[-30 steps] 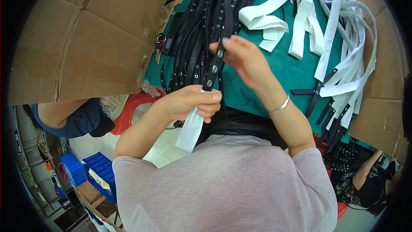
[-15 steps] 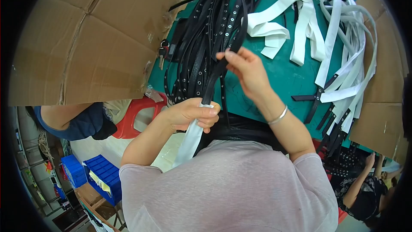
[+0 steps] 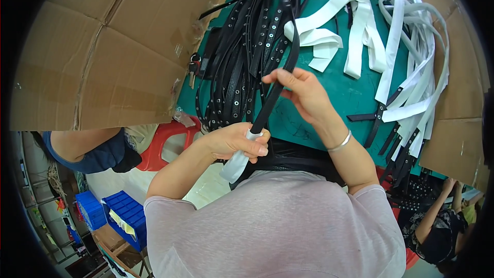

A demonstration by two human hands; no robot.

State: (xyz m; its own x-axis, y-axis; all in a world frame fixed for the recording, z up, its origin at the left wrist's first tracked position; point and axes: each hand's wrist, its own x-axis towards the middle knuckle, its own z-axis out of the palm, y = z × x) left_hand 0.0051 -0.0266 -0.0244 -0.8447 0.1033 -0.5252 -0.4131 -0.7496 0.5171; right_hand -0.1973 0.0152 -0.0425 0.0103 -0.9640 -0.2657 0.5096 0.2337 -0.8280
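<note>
My left hand (image 3: pixel 239 141) is closed around a white sleeve (image 3: pixel 235 167), whose loose end hangs below the fist. Out of the sleeve's upper opening runs a black belt (image 3: pixel 270 104), slanting up past my right hand to the far edge of the table. My right hand (image 3: pixel 303 92) pinches this belt partway up, thumb and forefinger on it; a silver bangle is on that wrist. Beyond my hands lies a heap of black belts (image 3: pixel 236 62) with metal eyelets. To its right are flat white strips (image 3: pixel 355 31) on the green tabletop (image 3: pixel 329 118).
Cardboard walls (image 3: pixel 134 46) (image 3: pixel 458 72) flank the table. Keys (image 3: pixel 193 67) lie beside the heap. White-sleeved belts (image 3: pixel 424 72) hang over the right side. A red stool (image 3: pixel 157 152) and blue crates (image 3: pixel 126 216) stand left. Other people sit at both sides.
The white sleeve's tail below my left fist is shorter and bunched. My right hand has shifted slightly right and down, and the belt now slants more to the right.
</note>
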